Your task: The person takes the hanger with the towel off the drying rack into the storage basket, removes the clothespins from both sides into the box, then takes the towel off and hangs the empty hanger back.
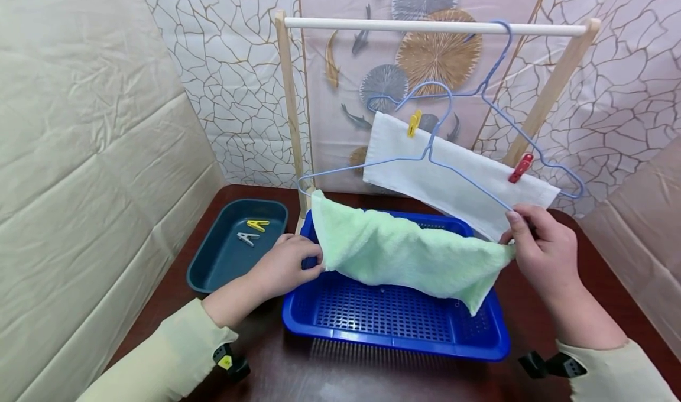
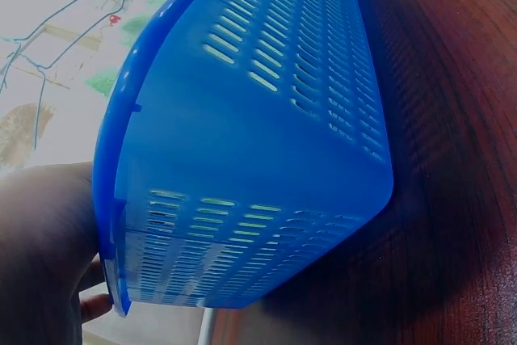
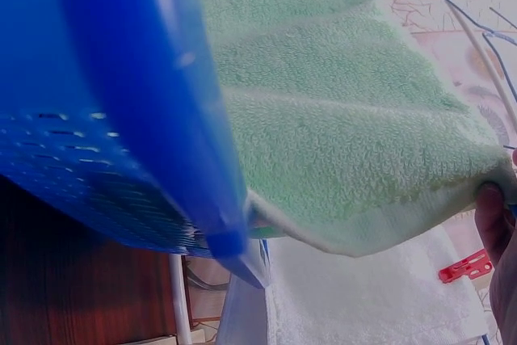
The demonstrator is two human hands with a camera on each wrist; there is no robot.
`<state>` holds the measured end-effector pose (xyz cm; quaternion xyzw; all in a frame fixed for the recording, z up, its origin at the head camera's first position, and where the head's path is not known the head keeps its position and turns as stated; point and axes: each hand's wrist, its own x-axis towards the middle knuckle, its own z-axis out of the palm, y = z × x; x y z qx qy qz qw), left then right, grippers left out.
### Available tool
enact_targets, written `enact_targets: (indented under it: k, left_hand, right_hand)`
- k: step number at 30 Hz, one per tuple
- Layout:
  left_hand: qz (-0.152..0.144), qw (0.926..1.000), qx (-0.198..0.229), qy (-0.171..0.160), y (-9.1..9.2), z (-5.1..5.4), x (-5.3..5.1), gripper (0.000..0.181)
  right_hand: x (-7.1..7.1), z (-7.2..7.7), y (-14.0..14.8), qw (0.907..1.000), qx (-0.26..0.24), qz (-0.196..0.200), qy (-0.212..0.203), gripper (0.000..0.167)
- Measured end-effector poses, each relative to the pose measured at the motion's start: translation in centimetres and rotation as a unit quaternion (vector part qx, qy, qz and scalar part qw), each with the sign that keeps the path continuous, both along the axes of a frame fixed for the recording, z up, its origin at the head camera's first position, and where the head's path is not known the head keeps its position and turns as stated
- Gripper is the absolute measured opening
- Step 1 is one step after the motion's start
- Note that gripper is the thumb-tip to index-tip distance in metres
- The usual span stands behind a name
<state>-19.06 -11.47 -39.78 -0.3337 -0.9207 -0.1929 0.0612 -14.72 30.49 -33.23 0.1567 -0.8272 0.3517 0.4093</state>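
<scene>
A light green towel (image 1: pixel 404 248) hangs spread along the lower side of a blue wire hanger (image 1: pixel 391 161), above a blue perforated basket (image 1: pixel 340 334). At the towel's lower left corner, my left hand (image 1: pixel 284 265) pinches its edge between thumb and fingers. The left wrist view shows this hand (image 2: pixel 44 240) beside the basket's rim, its fingertips partly hidden. My right hand (image 1: pixel 548 251) grips the hanger's right end together with the towel's right corner. In the right wrist view the thumb (image 3: pixel 491 216) presses on the towel's (image 3: pixel 339 111) edge.
Behind, a white cloth (image 1: pixel 452 171) hangs from a second blue hanger (image 1: pixel 511 118), with yellow (image 1: pixel 414 123) and red (image 1: pixel 521 168) clothespins. That hanger hooks over a rack's white rod (image 1: pixel 393 25). At left, a dark teal tray (image 1: pixel 204 272) holds yellow (image 1: pixel 258 225) and grey (image 1: pixel 247 238) clothespins.
</scene>
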Motion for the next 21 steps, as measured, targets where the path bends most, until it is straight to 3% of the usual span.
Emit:
enact_targets:
  k: [21]
  left_hand:
    - [-0.022, 0.9995, -0.018, 0.013, -0.1, -0.03, 0.02, 0.011]
  right_hand:
    - [-0.29, 0.15, -0.04, 1.0, -0.002, 0.0, 0.009, 0.007]
